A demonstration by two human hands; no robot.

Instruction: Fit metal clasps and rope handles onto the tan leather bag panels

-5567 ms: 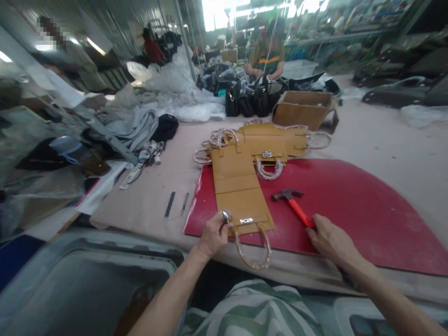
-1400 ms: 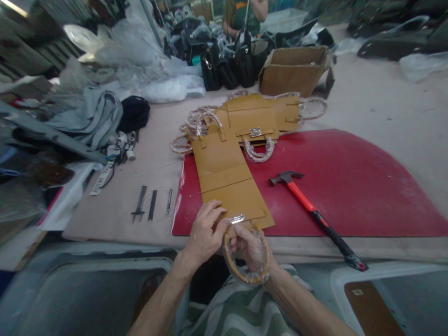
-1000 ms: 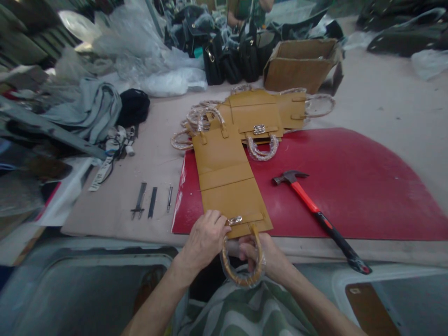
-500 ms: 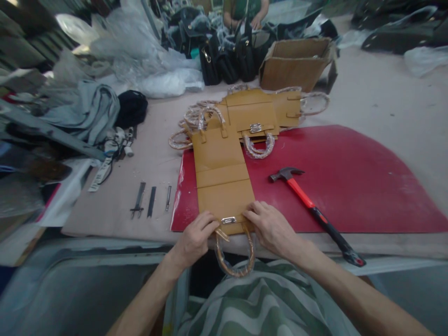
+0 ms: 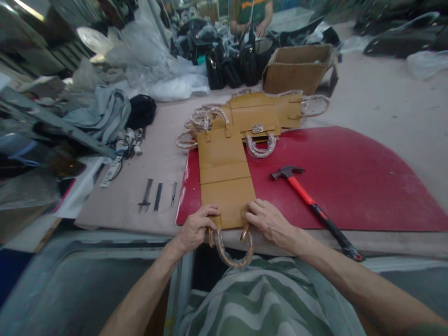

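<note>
A tan leather bag piece lies flat and lengthwise over the left part of a red mat. My left hand pinches its near left corner, by the end of a plastic-wrapped handle. At the near right corner my right hand has its fingers closed on the same piece. The wrapped handle loops over the table's front edge between my hands. No metal clasp shows on the near part of the piece. A claw hammer with a red and black grip rests on the mat to the right.
More tan bag pieces with wrapped handles lie behind. Small metal tools sit left of the mat. Farther back are black bags, a cardboard box, clear plastic and a person's arms.
The near end's metal clasp, visible before between my hands, no longer shows. Both hands remain at the corners, fingers slightly shifted. The whole view has moved a little.
</note>
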